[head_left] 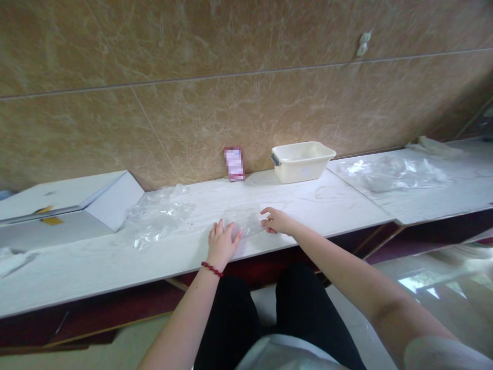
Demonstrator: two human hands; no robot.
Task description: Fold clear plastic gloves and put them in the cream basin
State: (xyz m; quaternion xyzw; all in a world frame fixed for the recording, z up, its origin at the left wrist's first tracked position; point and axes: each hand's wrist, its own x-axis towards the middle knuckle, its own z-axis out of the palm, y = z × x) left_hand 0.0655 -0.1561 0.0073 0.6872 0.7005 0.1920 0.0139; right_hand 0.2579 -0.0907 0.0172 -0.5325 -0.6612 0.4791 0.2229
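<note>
A clear plastic bag (246, 221) lies on the white wood-grain counter (208, 198) in front of me. At its left edge rests my left hand (223, 242), palm down with the fingers apart, a red bead bracelet on that wrist. My right hand (278, 221) is at the bag's right edge, thumb and fingers curled in a pinch on the plastic. To the left, more clear plastic bags (157, 218) lie in a crumpled spread, out of reach of the fingers.
Against the wall stand a cream plastic bin (302, 163) and a red-bordered phone-like object (234, 164), its face blurred. A white box (80, 205) sits at left. More clear plastic (400, 173) and a pale cloth (435, 147) lie at right. The counter's front edge runs before my legs.
</note>
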